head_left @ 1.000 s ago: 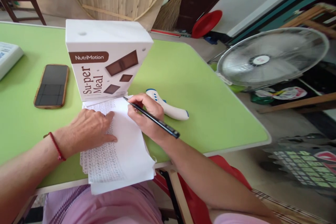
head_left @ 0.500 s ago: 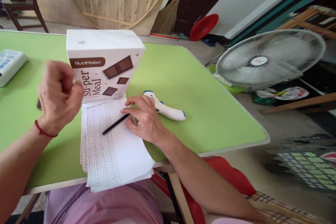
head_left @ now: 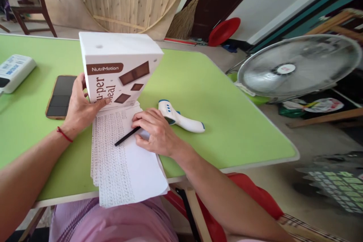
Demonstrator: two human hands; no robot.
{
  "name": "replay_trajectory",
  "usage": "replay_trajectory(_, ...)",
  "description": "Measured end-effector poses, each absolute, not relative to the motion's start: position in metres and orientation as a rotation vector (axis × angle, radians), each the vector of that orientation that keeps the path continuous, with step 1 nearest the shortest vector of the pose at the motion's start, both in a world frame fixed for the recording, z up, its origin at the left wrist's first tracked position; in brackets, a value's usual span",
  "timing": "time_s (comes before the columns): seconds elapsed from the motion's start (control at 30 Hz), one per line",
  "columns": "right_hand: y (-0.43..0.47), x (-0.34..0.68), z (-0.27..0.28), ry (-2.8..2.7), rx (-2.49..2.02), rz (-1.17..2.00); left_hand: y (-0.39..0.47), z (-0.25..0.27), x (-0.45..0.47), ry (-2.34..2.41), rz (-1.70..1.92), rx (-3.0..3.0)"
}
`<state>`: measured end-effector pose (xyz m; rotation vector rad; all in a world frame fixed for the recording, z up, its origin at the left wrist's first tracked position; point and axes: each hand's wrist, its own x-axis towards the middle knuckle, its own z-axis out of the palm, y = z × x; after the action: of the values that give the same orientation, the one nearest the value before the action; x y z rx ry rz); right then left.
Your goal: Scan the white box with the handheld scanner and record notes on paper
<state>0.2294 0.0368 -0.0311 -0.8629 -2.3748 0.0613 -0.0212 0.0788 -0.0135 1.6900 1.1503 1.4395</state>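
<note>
My left hand (head_left: 82, 106) grips the lower left side of a white NutriMotion box (head_left: 121, 43), its thumb on the printed front and its other fingers around the side. The box stands upright at the far end of a stack of handwritten sheets (head_left: 141, 181). Over those sheets rests my right hand (head_left: 154, 132), fingers half curled around one end of a black pen (head_left: 126, 137). The pen's other end points left across the writing. Just beyond my right hand lies a white-and-blue infrared thermometer (head_left: 184, 119).
A phone (head_left: 60, 96) lies left of the box, and a white device (head_left: 17, 70) sits farther left on the green table (head_left: 227, 132). Past the table's right edge stands a round fan (head_left: 286, 69). A red stool (head_left: 244, 189) is by the near edge.
My left hand, raised and curled in front of the box's left side, has come down and taken hold of the box. The phone behind it has come into view. My right hand has barely moved.
</note>
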Motion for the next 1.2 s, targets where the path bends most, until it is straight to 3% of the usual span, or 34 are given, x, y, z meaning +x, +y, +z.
replay_trajectory(0.27, 0.038, 0.230, -0.029, -2.372, -0.858, 0.055, 0.058, 0.003, -0.005, 1.195, 1.608, 1.548)
replay_trajectory(0.5, 0.033, 0.232, -0.029, -2.372, -0.930, -0.072, 0.068, -0.016, -0.004, 1.007, 1.362, 1.377)
replay_trajectory(0.83, 0.020, 0.246, -0.004, -2.309, -0.891, -0.055, 0.069, -0.002, -0.008, 0.898, 1.176, 1.490)
replay_trajectory(1.07, 0.033, 0.298, -0.016, -2.134, -1.766, -0.209, 0.069, -0.004, -0.014, 1.054, 1.103, 1.549)
replay_trajectory(1.2, 0.039, 0.313, -0.037, -2.232, -1.851, -0.132, 0.067, -0.003, -0.015, 1.086, 1.072, 1.558)
